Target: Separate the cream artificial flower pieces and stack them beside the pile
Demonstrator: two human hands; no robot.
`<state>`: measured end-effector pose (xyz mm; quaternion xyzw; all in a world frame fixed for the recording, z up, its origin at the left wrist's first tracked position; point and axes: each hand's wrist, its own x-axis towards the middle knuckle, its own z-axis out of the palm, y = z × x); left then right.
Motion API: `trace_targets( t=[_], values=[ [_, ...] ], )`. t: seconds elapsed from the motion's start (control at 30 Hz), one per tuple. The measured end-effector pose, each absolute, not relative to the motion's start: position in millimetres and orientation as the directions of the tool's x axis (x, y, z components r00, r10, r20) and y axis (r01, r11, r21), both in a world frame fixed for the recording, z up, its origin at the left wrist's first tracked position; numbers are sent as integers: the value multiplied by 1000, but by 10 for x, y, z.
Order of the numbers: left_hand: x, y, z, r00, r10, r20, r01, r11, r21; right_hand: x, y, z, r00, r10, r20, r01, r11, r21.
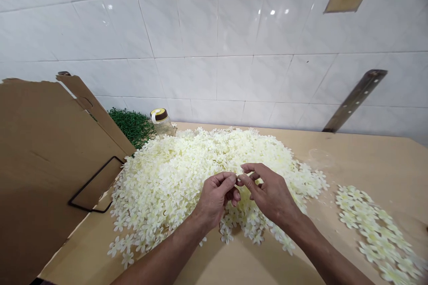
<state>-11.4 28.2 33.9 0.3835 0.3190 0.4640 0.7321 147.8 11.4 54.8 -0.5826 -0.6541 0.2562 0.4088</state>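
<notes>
A big heap of small cream-white artificial flowers (187,169) covers the middle of the tan table (368,160). Over its near edge my left hand (216,198) and my right hand (265,191) meet, fingertips pinched together on one small white flower (239,179) between them. Most of that flower is hidden by the fingers. A separate, thinner patch of the same flowers (374,227) lies spread flat at the right.
A large brown cardboard box (43,164) with an open flap stands at the left. Behind it lies green artificial grass (133,127) and a small clear jar with a yellow-brown lid (162,122). White tiled wall behind, with metal brackets (356,98) at the right.
</notes>
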Motion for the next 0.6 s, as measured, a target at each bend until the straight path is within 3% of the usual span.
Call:
trace_targets(
  t=[0.2,0.37,0.6],
  values=[
    [-111,257,371,348,936,-63,-335,186,924,1516,112,673,-54,997,-55,366,-31,-930],
    [-95,241,344,259,966,19,-167,25,986,1542,105,730,7,999,-51,344,-51,-937],
    [-122,270,329,272,962,-17,-261,91,961,1584,77,754,-37,999,-26,389,-10,-921]
  ],
)
